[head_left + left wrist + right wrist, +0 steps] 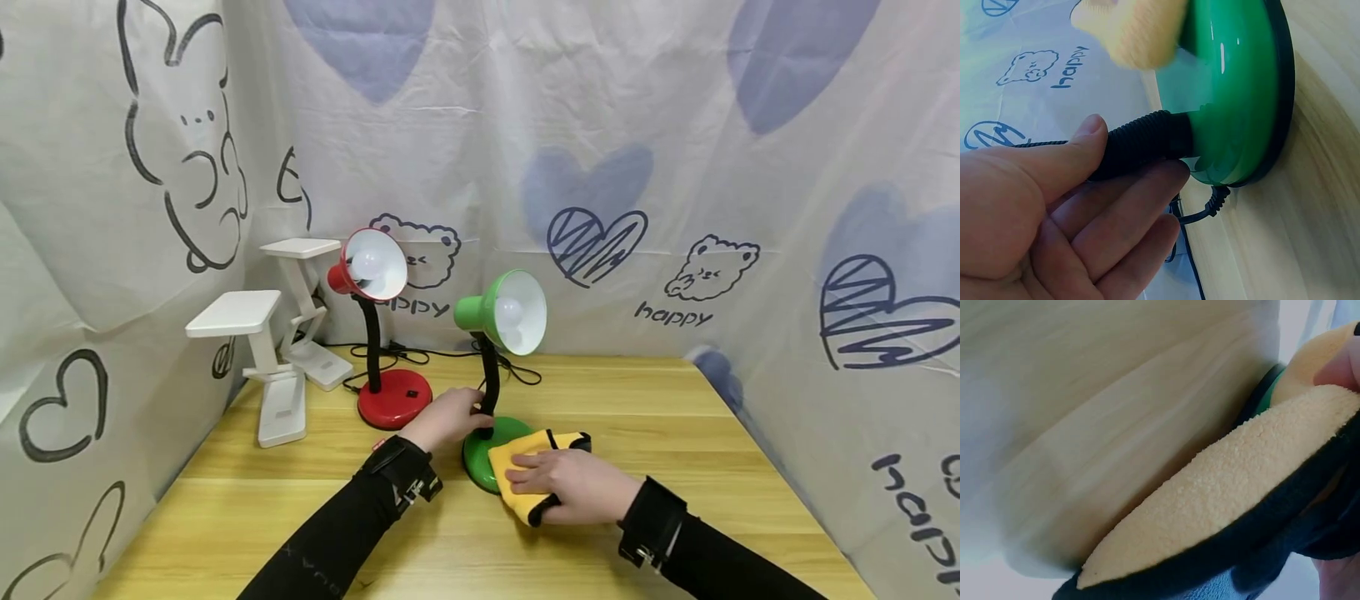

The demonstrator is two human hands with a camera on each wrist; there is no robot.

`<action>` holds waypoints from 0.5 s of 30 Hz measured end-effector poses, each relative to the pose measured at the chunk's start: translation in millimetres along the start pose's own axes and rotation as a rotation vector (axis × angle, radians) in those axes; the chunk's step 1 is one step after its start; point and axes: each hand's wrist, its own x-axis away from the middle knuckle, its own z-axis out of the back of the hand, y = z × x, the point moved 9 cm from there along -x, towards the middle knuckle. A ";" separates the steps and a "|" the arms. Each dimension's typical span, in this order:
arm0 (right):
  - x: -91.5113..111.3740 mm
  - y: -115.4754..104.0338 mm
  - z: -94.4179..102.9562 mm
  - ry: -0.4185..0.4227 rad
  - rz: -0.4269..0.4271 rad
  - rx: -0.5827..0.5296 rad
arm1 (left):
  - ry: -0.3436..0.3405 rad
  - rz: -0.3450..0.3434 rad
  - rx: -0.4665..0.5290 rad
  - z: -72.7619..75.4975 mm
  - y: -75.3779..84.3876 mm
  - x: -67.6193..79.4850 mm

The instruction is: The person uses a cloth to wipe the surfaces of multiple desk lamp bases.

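A green desk lamp [468, 313] stands upright on the wooden table, its white-lined shade turned to the right. My left hand [450, 417] grips the lower end of its black ribbed neck [1138, 140], thumb on one side and fingers on the other, just above the round green base [480, 462]. On the right side of that base lies a yellow cloth [532, 443] with a black hem. My right hand [573, 483] holds the cloth against the base, fingers over its top. In the right wrist view the cloth [1229, 481] is folded and hides much of the base.
A red desk lamp [393, 398] stands left of the green one. Two white folding lamps [282, 412] [318, 364] are farther left. Black cords [408, 354] trail along the table's back edge, before a printed curtain [480, 167].
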 end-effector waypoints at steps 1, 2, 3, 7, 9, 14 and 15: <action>4.4 3.3 0.4 0.008 -0.012 -0.005 | -0.001 0.002 0.008 -0.1 -0.4 0.3; 8.5 7.1 0.7 0.013 -0.029 -0.017 | -0.003 0.004 0.018 -0.4 -0.8 0.6; 12.2 11.3 0.7 0.020 -0.046 -0.030 | -0.004 0.005 0.025 -0.8 -1.1 0.9; 24.5 33.1 -0.7 0.040 -0.148 -0.072 | -0.002 0.017 0.057 -1.3 -1.7 1.4; 29.2 45.8 -2.8 0.038 -0.211 -0.102 | 0.004 0.013 0.063 -2.0 -1.6 1.0; 39.3 79.1 -13.7 0.008 -0.379 -0.257 | 0.015 0.011 0.076 -4.5 -4.3 0.0; 39.9 84.8 -16.7 0.008 -0.410 -0.301 | 0.017 0.014 0.081 -4.6 -4.5 0.5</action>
